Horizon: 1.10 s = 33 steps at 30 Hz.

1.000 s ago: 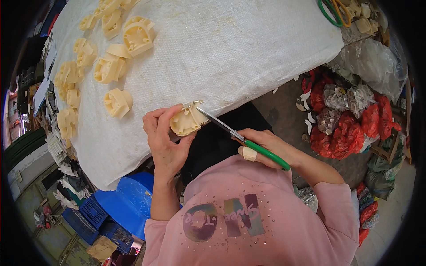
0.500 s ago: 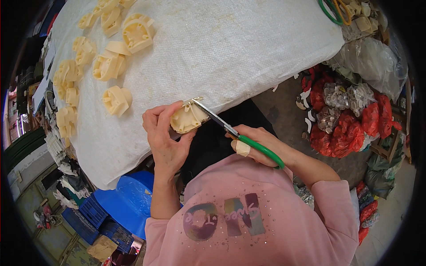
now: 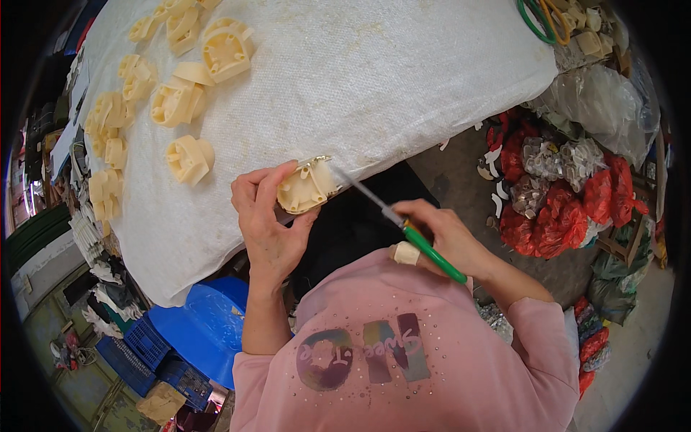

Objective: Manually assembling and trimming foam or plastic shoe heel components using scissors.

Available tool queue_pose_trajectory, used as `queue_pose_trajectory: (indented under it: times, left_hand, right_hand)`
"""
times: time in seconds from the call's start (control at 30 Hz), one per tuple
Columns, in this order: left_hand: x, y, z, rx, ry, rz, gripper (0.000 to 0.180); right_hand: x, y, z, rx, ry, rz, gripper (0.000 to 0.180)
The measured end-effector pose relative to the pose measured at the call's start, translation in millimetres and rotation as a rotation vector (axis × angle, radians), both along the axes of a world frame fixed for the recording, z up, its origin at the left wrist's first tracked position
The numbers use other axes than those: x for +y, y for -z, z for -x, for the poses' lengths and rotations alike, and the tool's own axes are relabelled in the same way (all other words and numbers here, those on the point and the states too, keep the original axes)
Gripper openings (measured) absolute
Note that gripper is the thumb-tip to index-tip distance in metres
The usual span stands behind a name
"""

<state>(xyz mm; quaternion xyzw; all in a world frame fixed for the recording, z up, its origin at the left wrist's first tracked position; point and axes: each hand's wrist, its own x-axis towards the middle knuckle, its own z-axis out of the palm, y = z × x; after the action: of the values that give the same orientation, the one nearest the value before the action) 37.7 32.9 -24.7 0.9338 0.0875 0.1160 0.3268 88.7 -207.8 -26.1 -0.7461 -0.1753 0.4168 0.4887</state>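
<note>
My left hand (image 3: 266, 219) grips a cream plastic moulded part (image 3: 301, 193) between thumb and fingers, its hollow, ribbed side facing up, just off the table edge. A thin, shiny strip runs along the part's far edge. My right hand (image 3: 452, 241) is closed round green-handled scissors (image 3: 432, 253). Their blades point up and left toward the part's right side; motion blurs the tips, so I cannot tell whether they touch it. Pale tape wraps one of my right fingers.
A white woven sheet (image 3: 360, 86) covers the table. Several similar cream parts (image 3: 188, 160) lie on its left side. Green and orange loops (image 3: 540, 20) rest at the far right corner. A blue basin (image 3: 201, 324) stands below left; red plastic bags (image 3: 554, 223) sit on the floor at right.
My right hand has drawn the scissors back, right and slightly down, away from the part's far edge. My left hand and the part have barely moved.
</note>
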Motion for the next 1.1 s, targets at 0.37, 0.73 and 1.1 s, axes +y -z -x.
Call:
queue_pose_trajectory:
  times: [0.37,0.73,1.1]
  left_hand:
    - [5,3,3,-0.051,-0.065,0.277,0.058]
    - [5,0,2,-0.011,-0.042,0.231,0.058]
    - [5,1,2,0.032,0.003,0.131,0.055]
  right_hand:
    - [-11,-14,-14,-0.273,0.147,-0.13,0.068]
    - [-21,-37,-64,-0.875,-0.35,0.172,0.07]
    - [-5,-48,-87,-1.13,-0.584,0.204,0.049]
